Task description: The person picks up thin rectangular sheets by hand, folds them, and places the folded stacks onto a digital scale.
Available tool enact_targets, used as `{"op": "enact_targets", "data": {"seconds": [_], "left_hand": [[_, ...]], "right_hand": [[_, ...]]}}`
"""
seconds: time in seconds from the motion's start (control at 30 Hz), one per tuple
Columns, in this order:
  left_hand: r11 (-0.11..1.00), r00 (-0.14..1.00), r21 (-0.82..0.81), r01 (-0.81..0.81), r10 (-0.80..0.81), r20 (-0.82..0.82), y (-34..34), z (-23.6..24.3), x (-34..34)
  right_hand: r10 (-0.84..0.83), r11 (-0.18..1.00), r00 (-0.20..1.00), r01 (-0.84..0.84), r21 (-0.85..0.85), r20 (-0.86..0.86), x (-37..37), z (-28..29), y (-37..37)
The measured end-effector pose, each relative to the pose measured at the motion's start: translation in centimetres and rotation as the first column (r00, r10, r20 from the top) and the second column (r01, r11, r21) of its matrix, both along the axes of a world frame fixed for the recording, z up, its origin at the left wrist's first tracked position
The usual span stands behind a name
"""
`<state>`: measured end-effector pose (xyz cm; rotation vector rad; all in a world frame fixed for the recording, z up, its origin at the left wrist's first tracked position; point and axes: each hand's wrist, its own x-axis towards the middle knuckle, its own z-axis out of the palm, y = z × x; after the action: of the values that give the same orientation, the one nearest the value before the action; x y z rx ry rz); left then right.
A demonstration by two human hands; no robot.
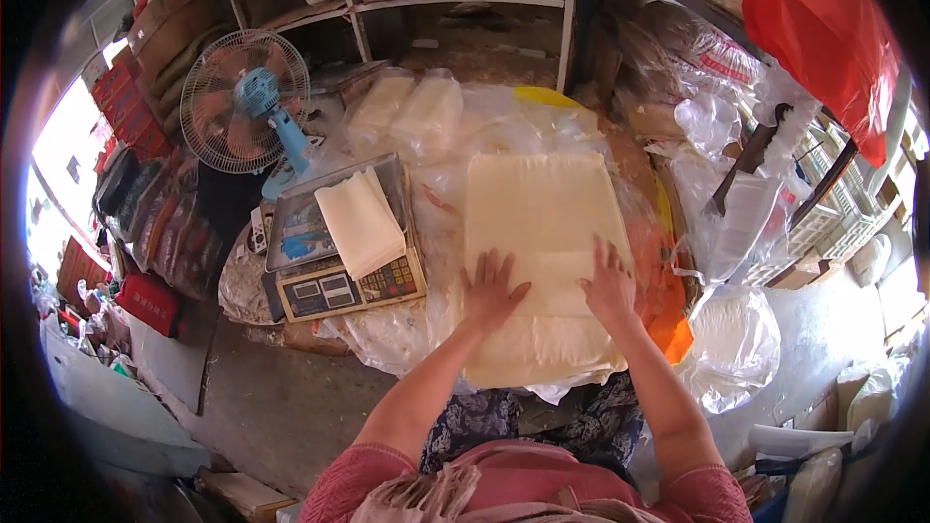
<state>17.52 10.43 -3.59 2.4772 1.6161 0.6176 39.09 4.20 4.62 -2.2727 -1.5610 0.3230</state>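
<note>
Both palms are down on a stack of thin, pale cream rectangular sheets (538, 203) lying on crumpled plastic. My left hand (492, 291) rests on its left part with fingers spread. My right hand (608, 286) lies near its right edge, fingers apart and stretched forward. Left of the stack is a digital scale (368, 286) with a metal tray (291, 237); a folded bundle of similar pale sheets (358, 223) lies on that tray, overhanging the front.
A blue fan (254, 92) stands at back left, beside a remote (259, 230). Wrapped pale packages (426, 116) lie behind the stack. Shelving (455, 2) stands at the back, a red plastic sheet (809, 29) hangs at upper right, and plastic bags (736, 223) crowd the right side.
</note>
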Motion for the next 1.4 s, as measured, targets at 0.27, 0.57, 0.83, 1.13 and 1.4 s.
{"op": "enact_targets", "data": {"seconds": [0.27,0.57,0.83,1.13,1.4], "left_hand": [[0.984,0.985,0.106,0.143,-0.131,-0.109,1.5,2.2,0.5],[0.816,0.98,-0.555,0.163,-0.068,0.188,-3.8,3.7,0.4],[0.967,0.024,-0.193,0.164,0.191,0.981,0.7,14.3,-10.9],[0.865,0.32,-0.44,-0.241,0.498,0.806,10.7,12.1,-22.0],[0.893,0.572,-0.276,-0.355,0.441,0.691,13.0,8.4,-24.0]], "right_hand": [[0.341,0.932,0.917,-0.359,0.057,0.207,1.6,-5.7,1.2],[0.013,0.994,0.317,0.095,0.045,-0.948,-2.5,-4.9,-2.7],[0.3,0.952,0.239,-0.138,0.274,-0.924,-8.3,5.1,-2.1],[0.202,0.963,0.306,-0.234,0.132,-0.93,-4.1,0.2,-4.5],[0.315,0.949,0.782,-0.277,0.153,-0.538,-1.9,0.6,-8.4]]}}
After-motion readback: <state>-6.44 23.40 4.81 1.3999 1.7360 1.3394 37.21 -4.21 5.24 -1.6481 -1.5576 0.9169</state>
